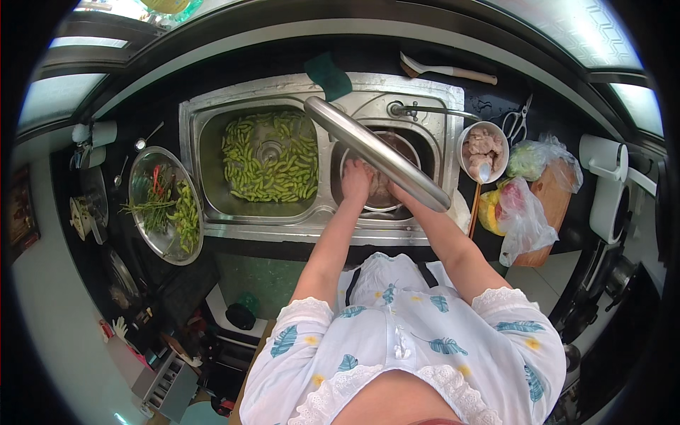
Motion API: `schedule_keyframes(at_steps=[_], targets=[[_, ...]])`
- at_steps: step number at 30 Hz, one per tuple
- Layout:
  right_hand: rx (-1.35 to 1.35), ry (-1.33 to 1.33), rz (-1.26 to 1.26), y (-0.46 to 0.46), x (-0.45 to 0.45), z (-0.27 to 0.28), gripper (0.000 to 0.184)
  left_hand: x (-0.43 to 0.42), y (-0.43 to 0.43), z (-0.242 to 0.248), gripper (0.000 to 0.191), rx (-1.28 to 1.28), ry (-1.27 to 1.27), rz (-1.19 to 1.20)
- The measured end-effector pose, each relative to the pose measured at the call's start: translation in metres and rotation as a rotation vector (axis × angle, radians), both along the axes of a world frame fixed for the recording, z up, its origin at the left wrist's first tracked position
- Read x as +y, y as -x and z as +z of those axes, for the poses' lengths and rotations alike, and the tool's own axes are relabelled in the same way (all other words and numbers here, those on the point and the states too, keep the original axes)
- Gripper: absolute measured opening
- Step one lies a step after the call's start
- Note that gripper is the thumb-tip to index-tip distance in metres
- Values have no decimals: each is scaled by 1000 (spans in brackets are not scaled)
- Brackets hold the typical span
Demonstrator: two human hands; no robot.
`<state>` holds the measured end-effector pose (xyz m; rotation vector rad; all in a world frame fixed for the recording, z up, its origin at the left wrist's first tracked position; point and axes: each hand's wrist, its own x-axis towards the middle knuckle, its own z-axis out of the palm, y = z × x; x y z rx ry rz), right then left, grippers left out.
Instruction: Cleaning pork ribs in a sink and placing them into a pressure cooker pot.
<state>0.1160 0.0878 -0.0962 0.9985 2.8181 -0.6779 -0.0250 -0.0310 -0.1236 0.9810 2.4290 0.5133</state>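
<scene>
In the right sink basin (340,154) sits a round metal bowl (380,209) of cloudy, brownish water. My left hand (355,179) reaches into its left side, the fingertips against pale raw meat (378,184). Whether those fingers grip the meat is unclear. From the right, my right hand (396,192) dips into the same bowl, mostly hidden by the thick steel spout (377,154) that slants across above it. A white bowl (506,154) with pieces of pale meat (482,144) and a spoon (484,172) stands right of the sink.
Green bean pods (287,178) lie in water in the left basin (212,159). Further left, a steel bowl (194,249) holds pods, green stems and red chillies. Kitchen scissors (515,125), plastic bags (531,218) and a wooden cutting board (555,199) are at right. A brush (451,70) lies behind.
</scene>
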Motion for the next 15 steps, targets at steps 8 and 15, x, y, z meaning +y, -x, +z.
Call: schedule_keyframes(at_steps=[8, 15], targets=[[361, 1378, -711, 26, -11, 63, 47, -15, -12, 18, 48, -530, -175, 372], [676, 1059, -531, -11, 15, 106, 46, 41, -37, 131, 43, -1206, -423, 667]])
